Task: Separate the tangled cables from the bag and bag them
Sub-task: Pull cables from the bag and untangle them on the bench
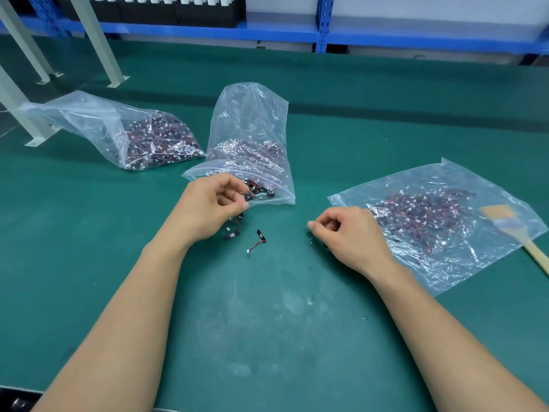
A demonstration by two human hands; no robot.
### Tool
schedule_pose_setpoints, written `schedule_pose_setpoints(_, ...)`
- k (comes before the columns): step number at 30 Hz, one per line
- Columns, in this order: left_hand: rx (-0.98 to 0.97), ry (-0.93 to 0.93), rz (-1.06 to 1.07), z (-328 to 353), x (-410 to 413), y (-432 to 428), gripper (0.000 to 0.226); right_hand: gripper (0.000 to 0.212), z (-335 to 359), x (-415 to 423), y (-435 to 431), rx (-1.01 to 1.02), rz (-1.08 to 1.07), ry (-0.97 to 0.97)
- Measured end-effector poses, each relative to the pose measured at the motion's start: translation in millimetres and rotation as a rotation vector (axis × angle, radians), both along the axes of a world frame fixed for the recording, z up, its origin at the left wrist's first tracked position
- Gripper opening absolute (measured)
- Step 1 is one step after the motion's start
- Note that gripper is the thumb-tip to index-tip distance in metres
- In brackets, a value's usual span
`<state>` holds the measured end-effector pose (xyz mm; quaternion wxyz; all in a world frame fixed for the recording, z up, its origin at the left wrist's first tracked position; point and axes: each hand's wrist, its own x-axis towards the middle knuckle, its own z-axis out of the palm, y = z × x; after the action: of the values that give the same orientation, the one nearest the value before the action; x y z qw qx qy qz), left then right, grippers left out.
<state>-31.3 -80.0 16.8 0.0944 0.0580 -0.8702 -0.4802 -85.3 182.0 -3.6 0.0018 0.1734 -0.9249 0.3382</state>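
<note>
My left hand (211,203) has its fingers curled at the mouth of the middle bag (249,129), which stands upright and is part full of red-and-black cables. It pinches a tangled clump of cables (252,193), and a few strands hang under the palm. One separate cable (258,240) with a white plug lies on the green mat between my hands. My right hand (347,233) is curled at the left edge of the flat bag (445,254), which holds spread-out cables. A bit of plastic film shows under its thumb.
A third bag of cables (133,135) lies at the back left beside white frame legs (98,40). A wooden-handled brush (531,248) lies at the flat bag's right side. A blue rack (322,25) runs along the far edge of the mat.
</note>
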Motion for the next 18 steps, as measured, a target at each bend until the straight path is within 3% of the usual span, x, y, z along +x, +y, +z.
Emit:
schedule_pose_setpoints(7, 0.052, 0.050, 0.059, 3.8, -0.2, -0.8, 0.023, 0.029, -0.8, -0.2, 0.5, -0.001, 0.005, 0.003)
schedule_pose_setpoints(18, -0.172, 0.279, 0.153, 2.9, 0.6, -0.7, 0.021, 0.028, -0.6, -0.2, 0.0, 0.002, 0.000, -0.001)
